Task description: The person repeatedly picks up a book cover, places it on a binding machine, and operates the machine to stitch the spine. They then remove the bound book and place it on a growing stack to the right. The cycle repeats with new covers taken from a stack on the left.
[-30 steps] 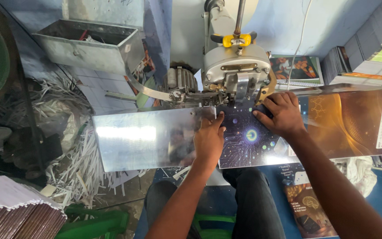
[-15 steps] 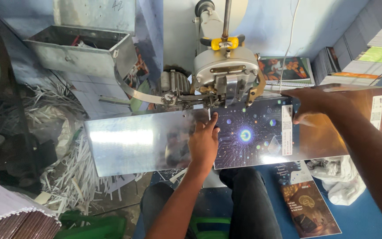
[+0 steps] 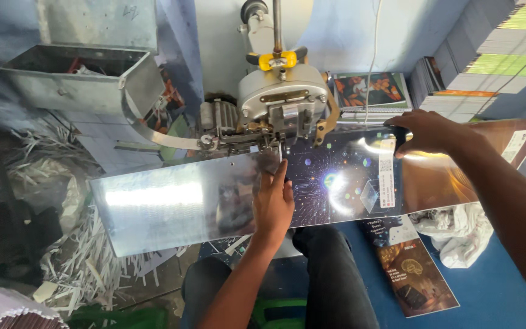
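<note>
We are keeping the glossy printed cover lying flat on the shiny metal table under the grey stitching head, its long axis running left to right across that head, its spine edge tucked beneath it. Compared with a second ago, the sheet is sitting further right, so the head is now meeting a spot nearer its left end. Our right hand is now gripping the cover's far edge, well right of the head, fingers curled over it. Our left hand is pressing open and flat just below the head
</note>
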